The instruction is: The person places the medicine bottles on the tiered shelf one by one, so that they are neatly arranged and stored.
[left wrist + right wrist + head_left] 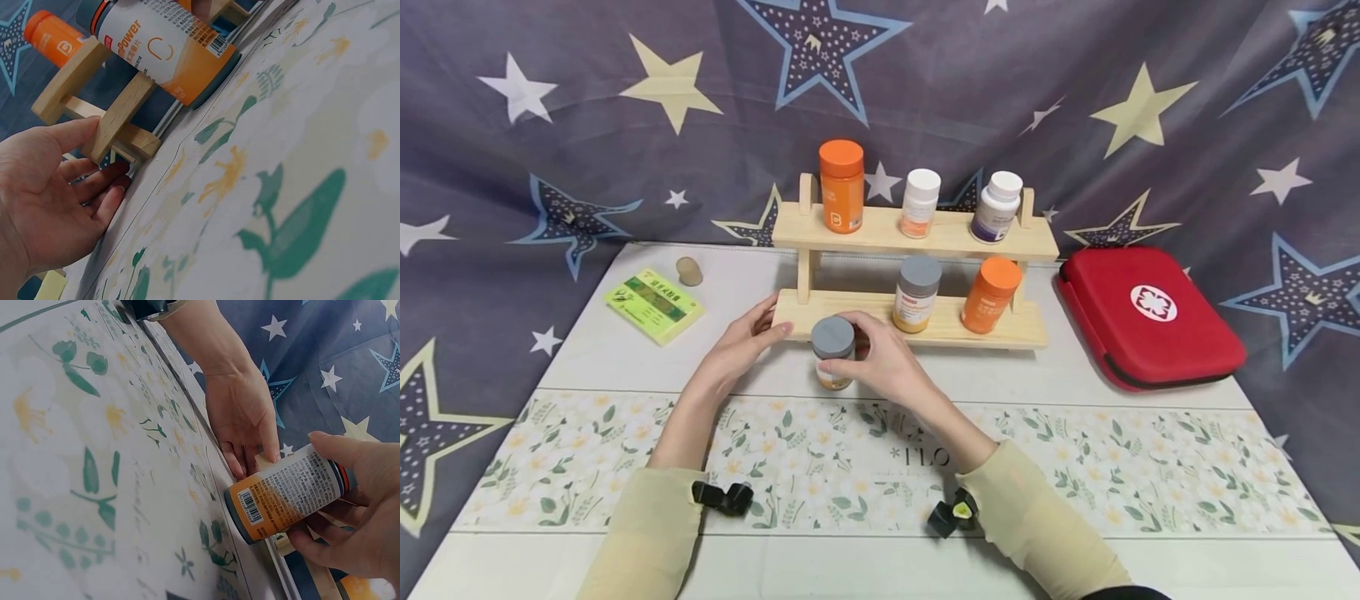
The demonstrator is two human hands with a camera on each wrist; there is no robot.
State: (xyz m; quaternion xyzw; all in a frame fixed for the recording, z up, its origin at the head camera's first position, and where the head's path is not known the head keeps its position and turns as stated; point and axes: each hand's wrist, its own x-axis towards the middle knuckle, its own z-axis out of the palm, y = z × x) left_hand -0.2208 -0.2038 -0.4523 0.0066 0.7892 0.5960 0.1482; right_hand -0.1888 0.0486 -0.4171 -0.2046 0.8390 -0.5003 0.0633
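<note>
My right hand (887,358) holds a pill bottle (832,340) with a grey lid and a white and orange label, fingers and thumb around its sides. The bottle is upright, just in front of the left part of a two-tier wooden display rack (880,230). In the right wrist view, the barcode side of the bottle (281,490) faces the camera. My left hand (741,346) grips the left end of the rack's lower board, its thumb against the wood (115,119) in the left wrist view. Some of its fingertips are hidden behind the board.
The lower board carries another grey-lidded bottle (916,296) and an orange bottle (991,297). Above stand a taller orange bottle (842,187) and two white-capped bottles. A green-yellow box (655,304) and a small brownish object (688,271) lie left; a red case (1150,321) lies right.
</note>
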